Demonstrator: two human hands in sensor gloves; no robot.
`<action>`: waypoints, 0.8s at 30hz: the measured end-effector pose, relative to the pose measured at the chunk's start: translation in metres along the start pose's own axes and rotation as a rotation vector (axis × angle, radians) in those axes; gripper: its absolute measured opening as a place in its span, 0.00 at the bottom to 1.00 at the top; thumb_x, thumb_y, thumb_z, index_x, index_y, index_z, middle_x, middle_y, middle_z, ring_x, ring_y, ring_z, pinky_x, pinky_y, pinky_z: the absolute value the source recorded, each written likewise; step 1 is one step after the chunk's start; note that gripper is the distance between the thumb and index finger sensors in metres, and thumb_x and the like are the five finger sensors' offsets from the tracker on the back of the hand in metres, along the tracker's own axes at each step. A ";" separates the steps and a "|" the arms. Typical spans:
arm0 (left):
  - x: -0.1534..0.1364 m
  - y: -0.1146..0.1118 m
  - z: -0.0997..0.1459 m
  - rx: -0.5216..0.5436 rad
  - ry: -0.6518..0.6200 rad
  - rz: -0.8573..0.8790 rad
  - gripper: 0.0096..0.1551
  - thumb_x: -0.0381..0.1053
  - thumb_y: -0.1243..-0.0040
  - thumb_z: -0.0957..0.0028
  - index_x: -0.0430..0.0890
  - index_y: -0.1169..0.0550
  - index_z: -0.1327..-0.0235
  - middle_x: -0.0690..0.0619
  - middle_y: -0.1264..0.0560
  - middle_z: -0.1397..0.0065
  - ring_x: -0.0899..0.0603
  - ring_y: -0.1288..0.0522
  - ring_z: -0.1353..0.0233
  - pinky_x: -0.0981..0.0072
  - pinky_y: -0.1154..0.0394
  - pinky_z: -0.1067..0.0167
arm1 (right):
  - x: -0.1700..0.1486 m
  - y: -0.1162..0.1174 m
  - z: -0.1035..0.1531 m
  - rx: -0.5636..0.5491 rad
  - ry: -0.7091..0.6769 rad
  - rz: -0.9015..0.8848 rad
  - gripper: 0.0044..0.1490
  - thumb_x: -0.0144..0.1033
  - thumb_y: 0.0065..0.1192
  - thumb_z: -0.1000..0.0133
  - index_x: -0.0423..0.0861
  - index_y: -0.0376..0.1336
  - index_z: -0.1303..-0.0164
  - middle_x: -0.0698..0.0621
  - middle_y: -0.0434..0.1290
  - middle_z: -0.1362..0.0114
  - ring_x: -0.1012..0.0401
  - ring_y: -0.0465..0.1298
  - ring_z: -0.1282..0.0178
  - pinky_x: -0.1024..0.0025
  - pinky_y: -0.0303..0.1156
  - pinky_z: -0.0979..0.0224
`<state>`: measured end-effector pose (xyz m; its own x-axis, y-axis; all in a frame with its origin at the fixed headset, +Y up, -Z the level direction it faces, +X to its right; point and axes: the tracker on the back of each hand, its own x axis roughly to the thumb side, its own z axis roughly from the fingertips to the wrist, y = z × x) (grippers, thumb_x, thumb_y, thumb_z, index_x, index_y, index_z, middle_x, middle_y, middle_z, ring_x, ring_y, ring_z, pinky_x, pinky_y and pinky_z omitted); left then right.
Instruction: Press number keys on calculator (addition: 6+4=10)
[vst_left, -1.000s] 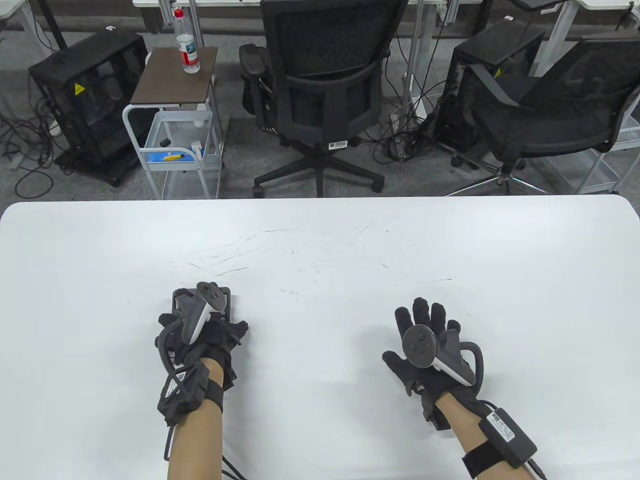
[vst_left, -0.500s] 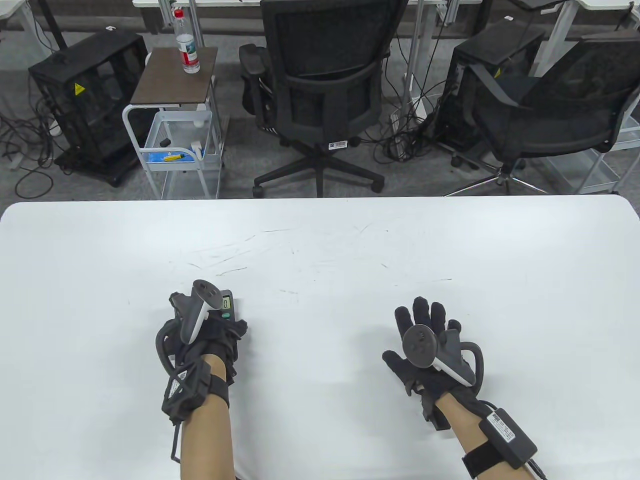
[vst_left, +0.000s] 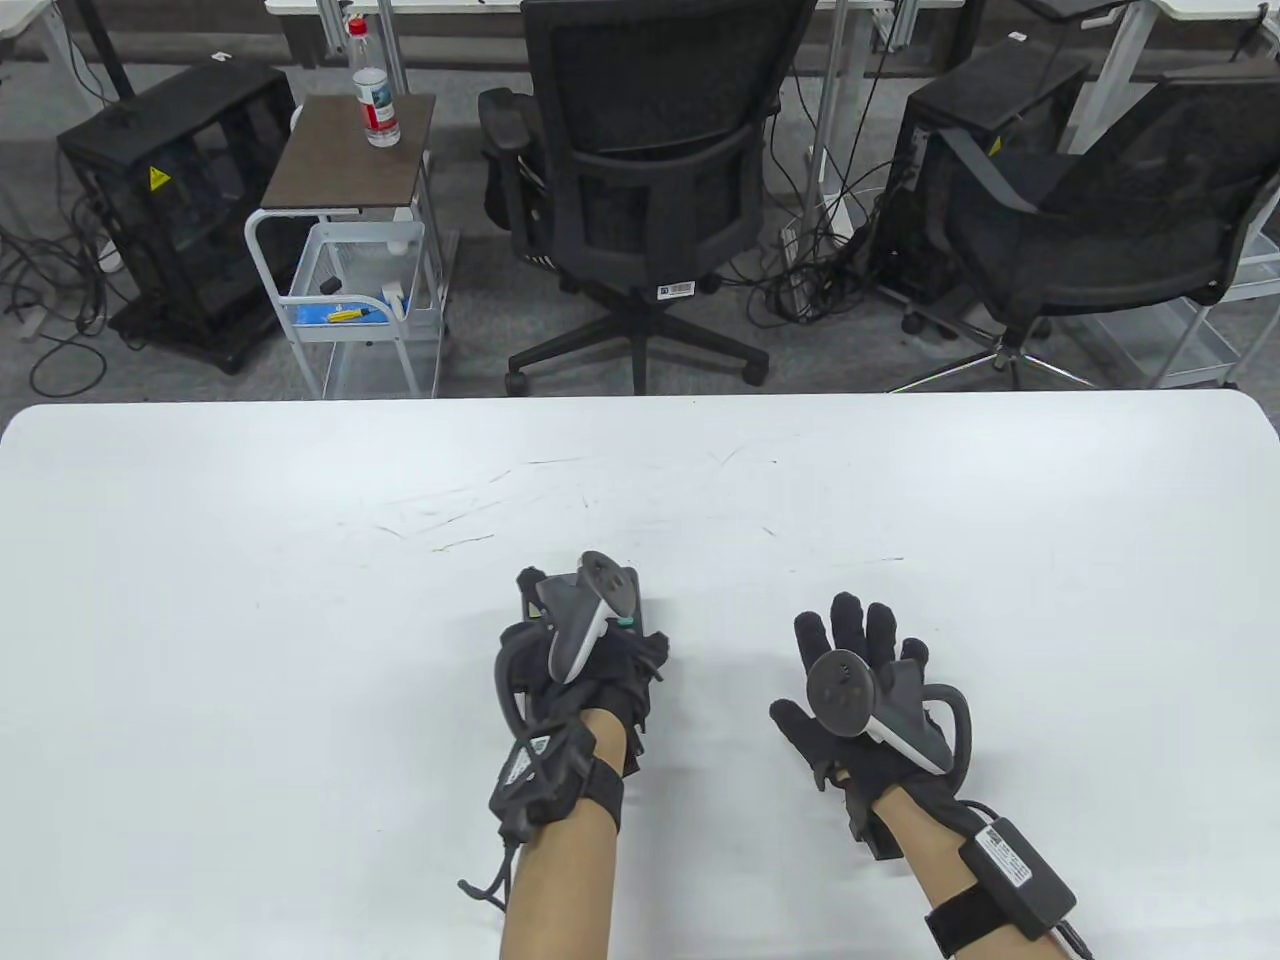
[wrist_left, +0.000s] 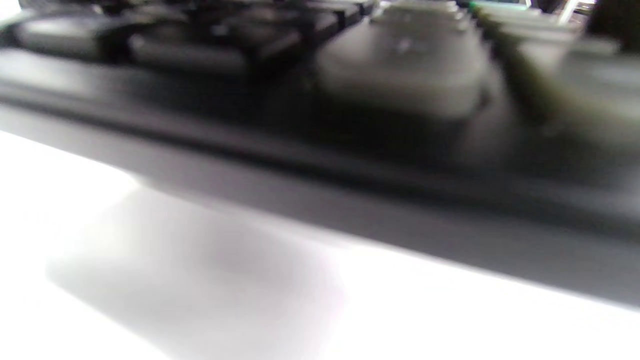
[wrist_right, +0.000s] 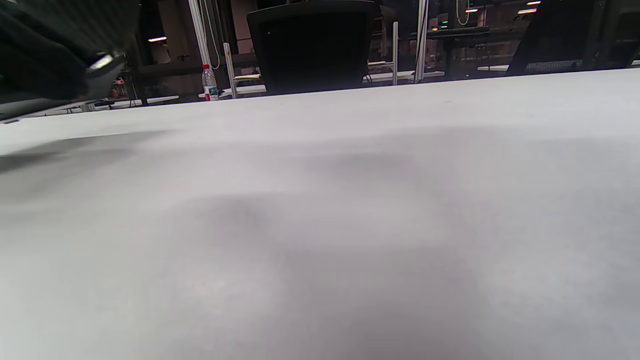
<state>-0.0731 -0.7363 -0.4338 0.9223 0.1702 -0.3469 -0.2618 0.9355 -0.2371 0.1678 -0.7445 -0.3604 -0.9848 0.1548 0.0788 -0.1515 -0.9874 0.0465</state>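
**Calculator under the left hand, near the tabletop's middle**

The calculator sits near the middle of the tabletop, toward its near side, almost wholly covered by the left hand. Only its dark far edge and a bit of green by the tracker show from above. The left wrist view gives a blurred, close look along its dark body and grey keys, with a shadow on the white surface below; it may be lifted a little off the tabletop, but the blur makes that unsure. The left hand's fingers curl around the calculator and appear to hold it by its sides, though the tracker hides the contact.

The right hand lies well apart to the right, flat and open, fingers spread and pointing away, holding nothing. Bare scuffed white surface lies between the two hands. The right wrist view shows only the tabletop and a dark blur at its left edge.

Beyond the far edge stand an office chair, a second chair on the right, a small cart with a bottle on top, and a black cabinet at left, with cables on the floor.
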 end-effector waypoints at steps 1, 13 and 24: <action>0.012 -0.006 0.003 -0.004 -0.013 -0.018 0.66 0.82 0.29 0.65 0.70 0.56 0.24 0.42 0.65 0.15 0.16 0.43 0.23 0.14 0.33 0.38 | -0.001 0.000 0.000 0.000 0.003 0.000 0.58 0.68 0.54 0.52 0.56 0.34 0.20 0.42 0.32 0.13 0.36 0.35 0.17 0.30 0.40 0.23; 0.061 -0.042 0.008 -0.010 -0.050 -0.106 0.66 0.81 0.31 0.62 0.69 0.58 0.24 0.42 0.65 0.16 0.15 0.44 0.24 0.14 0.34 0.38 | -0.002 -0.001 0.001 0.004 0.009 0.009 0.58 0.68 0.54 0.52 0.57 0.34 0.20 0.42 0.32 0.13 0.36 0.35 0.17 0.29 0.40 0.23; 0.046 -0.030 0.010 -0.080 -0.047 -0.059 0.65 0.86 0.43 0.60 0.64 0.64 0.24 0.42 0.68 0.16 0.19 0.45 0.22 0.19 0.33 0.35 | 0.000 0.002 0.000 0.015 0.006 0.026 0.58 0.69 0.54 0.52 0.57 0.34 0.20 0.42 0.32 0.13 0.36 0.35 0.17 0.29 0.40 0.24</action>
<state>-0.0202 -0.7538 -0.4337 0.9487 0.1321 -0.2874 -0.2271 0.9169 -0.3283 0.1673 -0.7460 -0.3599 -0.9889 0.1285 0.0741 -0.1242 -0.9905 0.0593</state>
